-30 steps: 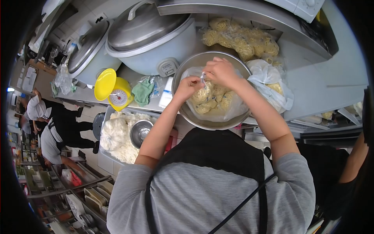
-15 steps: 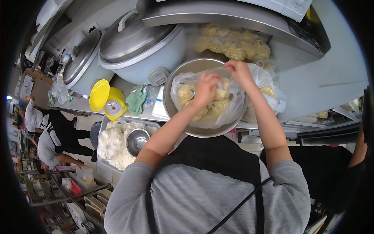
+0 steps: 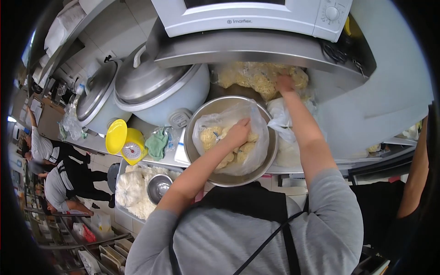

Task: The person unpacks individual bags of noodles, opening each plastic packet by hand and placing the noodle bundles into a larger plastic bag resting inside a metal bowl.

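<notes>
A clear plastic bag (image 3: 261,137) lines the steel bowl (image 3: 271,158) in front of me, with several pale yellow noodle bundles (image 3: 211,136) inside. My left hand (image 3: 239,133) is over those bundles within the bag, its fingers curled together; what they grip is hidden. Behind the bowl, my right hand (image 3: 285,84) reaches onto the bagged noodles (image 3: 256,79) under the metal shelf. It touches them, but its fingertips are blurred and out of sight. A white plastic bag (image 3: 280,112) lies below my right wrist, beside the bowl.
A white microwave (image 3: 247,19) stands on the steel shelf (image 3: 266,48). Two large lidded cookers (image 3: 158,103) and a yellow scale (image 3: 133,149) line the left. Below is a tub of white rice-like food (image 3: 137,211) with a metal bowl (image 3: 159,188). Other people (image 3: 59,176) stand at left.
My right hand has left the bag's edge in the bowl and moved back to the bagged noodles. My left hand stays over the bowl. The view has tilted up, showing more microwave.
</notes>
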The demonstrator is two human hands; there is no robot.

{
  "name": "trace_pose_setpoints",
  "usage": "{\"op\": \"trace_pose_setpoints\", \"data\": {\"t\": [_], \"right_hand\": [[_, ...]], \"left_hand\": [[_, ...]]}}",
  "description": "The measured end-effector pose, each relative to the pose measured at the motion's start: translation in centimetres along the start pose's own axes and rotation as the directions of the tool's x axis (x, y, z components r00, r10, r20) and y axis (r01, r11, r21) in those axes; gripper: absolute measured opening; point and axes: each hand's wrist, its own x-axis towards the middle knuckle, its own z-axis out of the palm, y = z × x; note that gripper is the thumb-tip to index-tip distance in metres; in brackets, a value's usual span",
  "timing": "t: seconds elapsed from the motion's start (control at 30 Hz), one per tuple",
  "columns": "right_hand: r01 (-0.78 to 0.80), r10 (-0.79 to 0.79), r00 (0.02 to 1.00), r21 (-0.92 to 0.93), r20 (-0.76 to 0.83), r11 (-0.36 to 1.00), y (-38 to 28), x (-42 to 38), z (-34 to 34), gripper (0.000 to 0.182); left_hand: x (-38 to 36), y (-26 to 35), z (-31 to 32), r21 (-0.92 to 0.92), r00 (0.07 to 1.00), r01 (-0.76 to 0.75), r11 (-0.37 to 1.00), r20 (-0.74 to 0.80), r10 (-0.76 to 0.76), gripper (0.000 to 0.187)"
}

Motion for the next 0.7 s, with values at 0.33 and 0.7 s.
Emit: {"op": "trace_pose_setpoints", "data": {"t": [0.33,0.7], "right_hand": [[-0.128,0.167,0.982,0.953,0.084,0.273,-1.7,3.2,-10.2,0.021],[-0.384,-0.397,0.859,0.92,0.324,-0.081,-12.8,-2.8,-20.1,0.017]], "left_hand": [[-7.6,-1.8,-11.4,-0.598,0.907,0.268,0.755,-0.109,-0.408,0.02],[-2.4,2.0,-21.7,0.095,0.72,-0.085,0.992,-0.682,0.127,0.038]]}}
